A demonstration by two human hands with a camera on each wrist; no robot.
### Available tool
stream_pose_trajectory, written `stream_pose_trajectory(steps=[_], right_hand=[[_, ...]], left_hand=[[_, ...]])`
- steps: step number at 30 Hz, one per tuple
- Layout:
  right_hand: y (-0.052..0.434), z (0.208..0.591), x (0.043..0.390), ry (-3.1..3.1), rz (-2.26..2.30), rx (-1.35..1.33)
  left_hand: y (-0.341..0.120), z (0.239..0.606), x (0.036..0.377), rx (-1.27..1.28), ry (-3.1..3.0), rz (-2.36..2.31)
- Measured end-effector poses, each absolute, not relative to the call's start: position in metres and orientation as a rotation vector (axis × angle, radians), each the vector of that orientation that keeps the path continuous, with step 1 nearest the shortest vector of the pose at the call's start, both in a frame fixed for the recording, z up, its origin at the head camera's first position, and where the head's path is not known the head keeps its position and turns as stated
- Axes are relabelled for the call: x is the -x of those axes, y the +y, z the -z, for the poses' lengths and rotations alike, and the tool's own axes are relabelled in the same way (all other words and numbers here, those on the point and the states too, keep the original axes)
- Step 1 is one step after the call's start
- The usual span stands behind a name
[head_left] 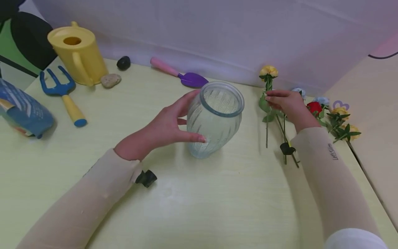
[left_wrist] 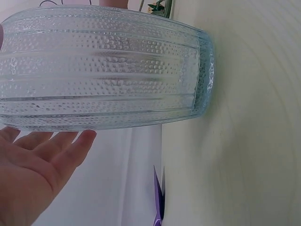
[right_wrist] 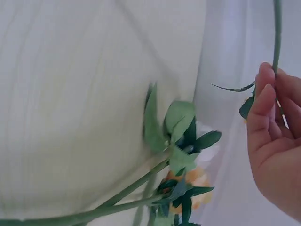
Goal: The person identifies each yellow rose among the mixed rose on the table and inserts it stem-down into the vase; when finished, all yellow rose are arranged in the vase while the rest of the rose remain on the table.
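Note:
A clear ribbed glass vase (head_left: 214,133) stands upright near the middle of the table, its open mouth on top. My left hand (head_left: 168,126) grips its side, thumb at the front and fingers round the back; its dimpled glass (left_wrist: 103,70) fills much of the left wrist view. To the right, my right hand (head_left: 289,105) pinches the green stem of a yellow rose (head_left: 268,71), bloom up and stem hanging down. In the right wrist view, fingertips and thumb close on that stem (right_wrist: 277,37). Other cut flowers, among them a red rose (head_left: 314,108), lie beside and under the right forearm.
Yellow roses (head_left: 349,131) and pale blue blooms (head_left: 321,101) lie at the right edge. A purple trowel (head_left: 193,80) lies at the back. On the left are a yellow watering can (head_left: 79,55), a blue hand fork (head_left: 60,88), stones (head_left: 111,80) and a blue bag (head_left: 28,110).

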State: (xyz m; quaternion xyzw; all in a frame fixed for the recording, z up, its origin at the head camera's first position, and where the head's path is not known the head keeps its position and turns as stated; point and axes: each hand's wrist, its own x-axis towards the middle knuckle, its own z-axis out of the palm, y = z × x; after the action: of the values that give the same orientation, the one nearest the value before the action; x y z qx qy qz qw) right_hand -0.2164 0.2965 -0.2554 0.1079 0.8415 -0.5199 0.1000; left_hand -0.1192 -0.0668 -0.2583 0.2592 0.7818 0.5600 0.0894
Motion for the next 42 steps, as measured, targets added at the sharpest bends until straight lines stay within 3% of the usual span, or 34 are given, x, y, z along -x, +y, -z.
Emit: stream_pose_trajectory(steps=[10, 22, 31, 42], right_hand=[[0.272, 0.213, 0.211, 2.172, 2.069, -0.260], [0.210, 0.147, 0.211, 1.948, 2.442, 0.045], [0.153, 0.118, 0.213, 2.001, 2.447, 0.256], [0.122, 0.133, 0.177, 2.398, 2.008, 0.597]], left_hand=[[-0.067, 0.257, 0.120, -0.753, 2.303, -1.691], [-0.068, 0.257, 0.119, -0.785, 2.297, -1.740], [-0.068, 0.255, 0.118, -0.753, 2.312, -1.720], [-0.066, 0.253, 0.115, -0.765, 2.319, -1.694]])
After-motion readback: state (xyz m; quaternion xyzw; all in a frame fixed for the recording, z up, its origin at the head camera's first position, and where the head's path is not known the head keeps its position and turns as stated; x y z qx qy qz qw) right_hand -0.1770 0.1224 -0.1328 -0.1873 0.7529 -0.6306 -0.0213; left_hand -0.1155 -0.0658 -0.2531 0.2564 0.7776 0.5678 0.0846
